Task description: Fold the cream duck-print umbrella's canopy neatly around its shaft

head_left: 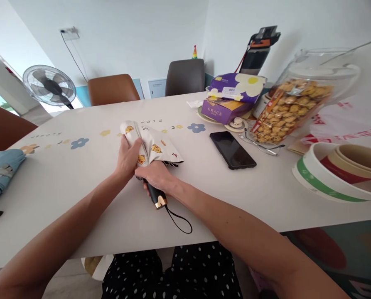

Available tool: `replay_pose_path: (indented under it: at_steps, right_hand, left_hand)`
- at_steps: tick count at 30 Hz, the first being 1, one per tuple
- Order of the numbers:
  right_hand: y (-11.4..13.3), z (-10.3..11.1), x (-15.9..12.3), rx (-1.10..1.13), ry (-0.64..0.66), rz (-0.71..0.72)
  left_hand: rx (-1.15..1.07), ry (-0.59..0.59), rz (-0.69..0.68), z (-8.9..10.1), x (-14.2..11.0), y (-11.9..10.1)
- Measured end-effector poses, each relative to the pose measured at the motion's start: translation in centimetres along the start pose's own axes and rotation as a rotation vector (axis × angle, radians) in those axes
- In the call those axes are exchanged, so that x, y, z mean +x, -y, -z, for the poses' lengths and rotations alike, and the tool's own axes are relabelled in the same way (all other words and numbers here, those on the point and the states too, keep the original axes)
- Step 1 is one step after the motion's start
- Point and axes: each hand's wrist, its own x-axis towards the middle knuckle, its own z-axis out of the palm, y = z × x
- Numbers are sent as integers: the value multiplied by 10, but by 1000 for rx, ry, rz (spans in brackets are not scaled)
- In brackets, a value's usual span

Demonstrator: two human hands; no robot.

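A white folding umbrella point(156, 145) with yellow cartoon figures lies on the table in front of me, its cloth partly gathered and one flap spread to the right. My left hand point(128, 155) is closed around the left side of the folded cloth. Lower down, my right hand point(156, 176) grips the umbrella near the top of its black handle, with some fingers hidden beneath. The handle point(156, 194) ends in a gold-coloured tip, and a black wrist strap point(185, 226) loops from it onto the table.
Right of the umbrella lie a black phone point(232, 150) and eyeglasses point(263, 146). Behind them are a purple tissue pack point(238, 86), a purple box point(222, 109) and a jar of snacks point(293, 108). Paper tubs point(325, 189) stand at right. A blue folded umbrella point(4, 170) lies at left.
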Motion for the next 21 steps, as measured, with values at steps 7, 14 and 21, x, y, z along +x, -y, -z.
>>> replay_pose_path:
  at_steps: [7, 14, 21]
  right_hand:
    - [9, 2, -7, 142, 110, -14]
    - [8, 4, -8, 332, 264, 127]
    - [12, 5, -9, 379, 302, 103]
  left_hand:
    - [-398, 288, 172, 4, 23, -7]
    - [-547, 410, 58, 10, 33, -23]
    - [-593, 482, 10, 5, 37, -31]
